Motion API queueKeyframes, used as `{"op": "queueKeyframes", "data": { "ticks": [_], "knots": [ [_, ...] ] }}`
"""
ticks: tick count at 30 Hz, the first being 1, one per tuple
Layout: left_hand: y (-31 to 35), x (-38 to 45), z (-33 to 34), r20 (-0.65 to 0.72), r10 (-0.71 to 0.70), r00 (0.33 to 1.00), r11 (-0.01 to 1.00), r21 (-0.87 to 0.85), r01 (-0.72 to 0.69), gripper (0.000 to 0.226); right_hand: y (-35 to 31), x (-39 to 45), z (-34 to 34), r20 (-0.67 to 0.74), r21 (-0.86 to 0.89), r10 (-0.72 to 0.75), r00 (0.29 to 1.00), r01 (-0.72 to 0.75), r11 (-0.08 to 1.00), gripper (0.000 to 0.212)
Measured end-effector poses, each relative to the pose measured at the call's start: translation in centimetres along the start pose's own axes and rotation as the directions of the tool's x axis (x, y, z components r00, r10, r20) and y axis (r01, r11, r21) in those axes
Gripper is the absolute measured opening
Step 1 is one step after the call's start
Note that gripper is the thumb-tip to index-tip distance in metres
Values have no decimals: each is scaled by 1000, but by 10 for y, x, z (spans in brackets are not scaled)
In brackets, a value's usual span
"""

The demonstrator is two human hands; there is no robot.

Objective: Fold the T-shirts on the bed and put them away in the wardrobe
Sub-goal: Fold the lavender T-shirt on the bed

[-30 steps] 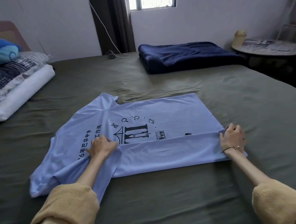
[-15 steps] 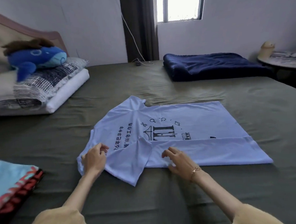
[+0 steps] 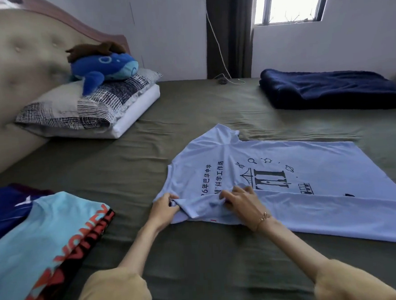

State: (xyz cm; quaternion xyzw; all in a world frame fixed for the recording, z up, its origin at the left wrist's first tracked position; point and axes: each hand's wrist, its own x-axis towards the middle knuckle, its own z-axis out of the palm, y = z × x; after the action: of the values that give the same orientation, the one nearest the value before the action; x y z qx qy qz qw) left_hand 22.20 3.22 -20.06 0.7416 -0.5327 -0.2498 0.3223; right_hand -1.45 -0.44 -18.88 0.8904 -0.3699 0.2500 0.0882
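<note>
The pale blue T-shirt [image 3: 274, 168] lies flat mid-bed, soft, light and prone to bunching, so take it at the near sleeve fold. Your left hand [image 3: 164, 209] pinches that sleeve at 9 o'clock; your right hand [image 3: 242, 200], wrist bent, fingers curled, pinches the fold beside it.

Mustard-yellow sleeves [image 3: 113, 292]; gold bracelet [image 3: 262, 217] on right wrist.
</note>
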Motion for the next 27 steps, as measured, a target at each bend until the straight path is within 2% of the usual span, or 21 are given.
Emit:
{"op": "queueKeyframes", "data": {
  "ticks": [3, 4, 6, 10, 12, 14, 18, 21, 23, 27],
  "knots": [
    [10, 16, -4, -26, 49, 998, 999, -3, -49, 10, 9, 43, -9, 101, 25, 120, 988, -123, 992, 15],
    [13, 24, -5, -40, 39, 998, 999, -25, -40, 13, 13, 60, -11, 176, 84, 183, 967, -200, 976, 19],
    [15, 37, -5, -59, 16, 998, 998, -53, -19, 19, 26, 87, -8, 223, 131, 232, 947, -265, 955, 22],
    [7, 58, -3, 0, 85, 996, 996, 21, -85, 36, 48, 126, 10, 237, 48, 200, 951, -217, 975, 20],
    [3, 68, -2, 33, 143, 989, 988, 52, -145, 38, 57, 139, 23, 253, -4, 185, 950, -190, 982, 19],
    [-2, 74, -4, 70, 142, 987, 988, 58, -147, 38, 62, 145, 33, 261, -61, 189, 947, -179, 982, 21],
    [-18, 85, 0, 118, 62, 991, 994, -97, -51, 33, 73, 156, 52, 209, -160, 215, 954, -184, 970, 28],
    [-25, 84, 3, 131, 77, 988, 987, -147, -57, 32, 76, 161, 62, 180, -220, 213, 960, -172, 960, 30],
    [-27, 86, 4, 128, 85, 988, 983, -173, -62, 31, 75, 164, 70, 153, -197, 212, 965, -180, 964, 29],
    [-30, 91, 3, 129, 74, 989, 970, -239, -42, 24, 63, 161, 78, 231, -169, 215, 949, -178, 969, 33]
  ]
}}
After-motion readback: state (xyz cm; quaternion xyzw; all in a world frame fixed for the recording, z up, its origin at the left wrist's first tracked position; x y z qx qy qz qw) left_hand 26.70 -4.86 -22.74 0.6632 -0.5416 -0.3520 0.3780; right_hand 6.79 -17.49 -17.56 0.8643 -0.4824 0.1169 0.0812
